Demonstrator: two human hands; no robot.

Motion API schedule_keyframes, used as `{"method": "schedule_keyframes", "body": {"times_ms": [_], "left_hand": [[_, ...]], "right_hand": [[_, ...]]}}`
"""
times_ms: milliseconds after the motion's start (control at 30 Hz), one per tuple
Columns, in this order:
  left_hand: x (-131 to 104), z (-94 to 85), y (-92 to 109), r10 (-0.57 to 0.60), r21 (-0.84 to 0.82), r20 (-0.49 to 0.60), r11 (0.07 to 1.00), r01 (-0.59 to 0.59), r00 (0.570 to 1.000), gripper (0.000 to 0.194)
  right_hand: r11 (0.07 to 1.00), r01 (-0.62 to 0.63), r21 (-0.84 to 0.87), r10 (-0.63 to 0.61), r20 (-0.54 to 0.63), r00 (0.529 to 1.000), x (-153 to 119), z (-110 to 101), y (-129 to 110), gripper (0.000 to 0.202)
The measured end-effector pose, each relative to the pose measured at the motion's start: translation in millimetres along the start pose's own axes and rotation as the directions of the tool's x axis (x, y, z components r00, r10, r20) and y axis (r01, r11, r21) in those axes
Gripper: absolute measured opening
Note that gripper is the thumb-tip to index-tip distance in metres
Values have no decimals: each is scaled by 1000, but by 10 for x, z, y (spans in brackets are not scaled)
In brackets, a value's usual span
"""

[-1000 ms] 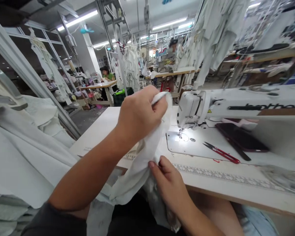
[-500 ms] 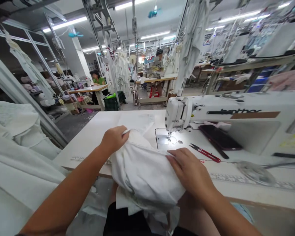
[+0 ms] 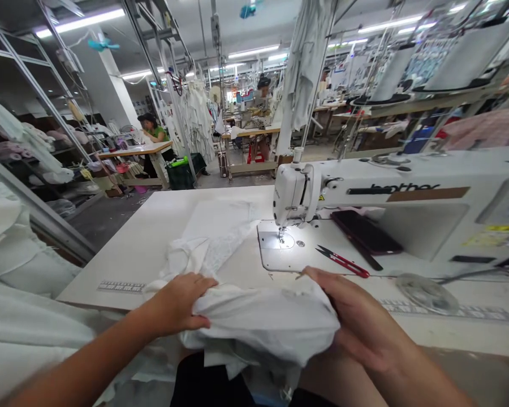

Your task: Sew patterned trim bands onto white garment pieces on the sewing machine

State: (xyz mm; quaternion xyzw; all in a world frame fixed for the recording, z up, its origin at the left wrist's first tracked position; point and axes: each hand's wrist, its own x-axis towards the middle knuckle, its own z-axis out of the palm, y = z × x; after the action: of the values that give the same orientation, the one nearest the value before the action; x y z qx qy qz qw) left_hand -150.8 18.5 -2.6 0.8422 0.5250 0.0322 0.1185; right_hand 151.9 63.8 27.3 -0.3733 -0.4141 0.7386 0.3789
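Table point(image 3: 131, 232) near, sewing machine point(image 3: 352, 175) on its right; white cloth point(image 3: 267, 316) bunched at the near edge, between the hands; looks light, soft, limp, likely to sag and crease mid-span, not very slippery; best held by the edge at both ends; right hand point(image 3: 365, 316) closed on its right end, left hand point(image 3: 176, 302) gripping its left; snips point(image 3: 343, 263) far side of right hand.
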Motion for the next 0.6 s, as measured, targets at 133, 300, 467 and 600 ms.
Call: {"method": "schedule_keyframes", "body": {"times_ms": [133, 300, 467, 600], "left_hand": [[46, -726, -229, -10, 235, 12, 972, 7, 1000, 22], [521, -2026, -246, 173, 600, -492, 777, 189, 853, 30], [1029, -1744, -174, 136, 563, -605, 769, 302, 784, 41], [1156, -651, -86, -242, 266, -524, 864, 427, 817, 60]], "right_hand": [[988, -129, 85, 98, 306, 947, -85, 180, 129, 41], [989, -111, 92, 59, 445, 894, 5, 581, 44, 31], [956, -104, 274, 21, 292, 956, 61, 674, 93, 30], [944, -84, 319, 28, 176, 984, 120, 444, 401, 27]]}}
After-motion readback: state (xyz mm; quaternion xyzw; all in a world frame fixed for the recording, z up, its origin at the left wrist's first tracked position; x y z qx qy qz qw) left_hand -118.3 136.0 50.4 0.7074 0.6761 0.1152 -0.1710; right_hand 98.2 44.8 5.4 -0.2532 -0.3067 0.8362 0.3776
